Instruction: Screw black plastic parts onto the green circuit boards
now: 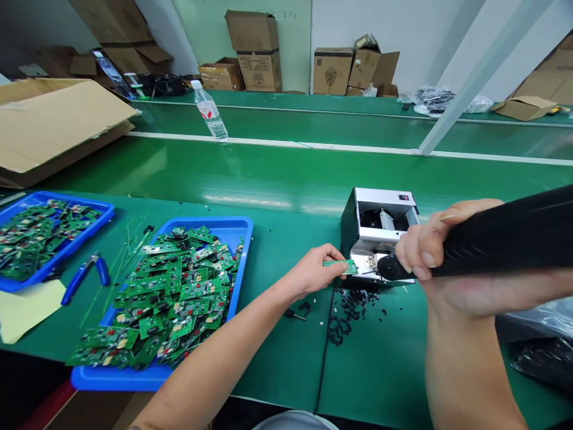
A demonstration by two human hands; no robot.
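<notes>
My left hand [314,272] pinches a small green circuit board [341,265] and holds it at the front opening of a small grey and black machine [380,230]. My right hand [447,257] is wrapped round a long black tool [501,239], whose tip [388,267] rests close to the board at the machine's front. Black bits [349,307] lie scattered on the green table below the machine.
A blue tray [233,230] heaped with green circuit boards sits at my left, a second blue tray [96,212] farther left. Blue-handled pliers [85,276] and yellow paper [27,307] lie between them. A water bottle [210,112], cardboard boxes [257,51] and a white post [474,77] stand behind.
</notes>
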